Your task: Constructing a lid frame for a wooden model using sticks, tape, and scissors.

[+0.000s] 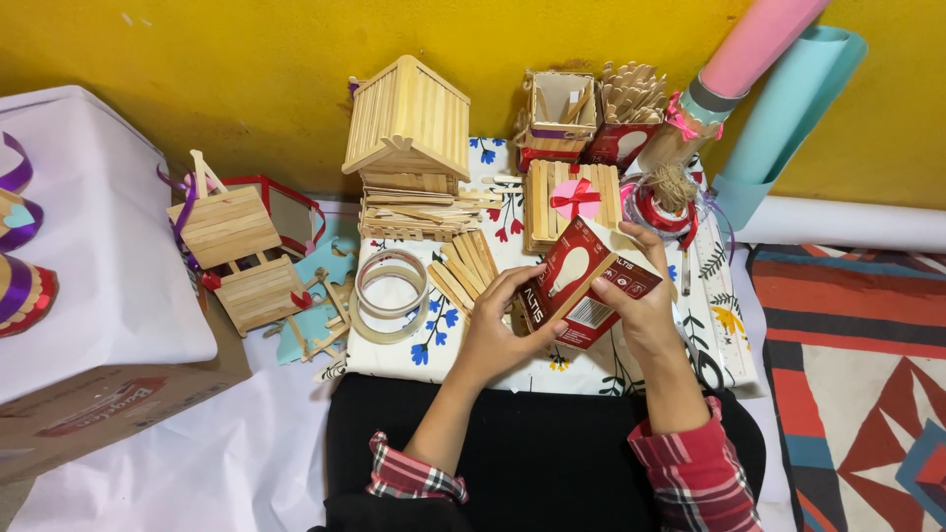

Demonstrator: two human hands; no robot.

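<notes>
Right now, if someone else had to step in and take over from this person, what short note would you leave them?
Left hand: grips the lower left end of the red box.
Right hand: holds the box's upper right side, fingers at its open flap.
Things: loose sticks lie beside the left hand, tape rolls further left, stick house behind them, all on the floral cloth.
Done: box is lifted, flap open.
Left: whether anything is inside cannot be seen.

Red-and-white plaid sleeves (pixel 695 463) pushed up, black lap garment.
</notes>
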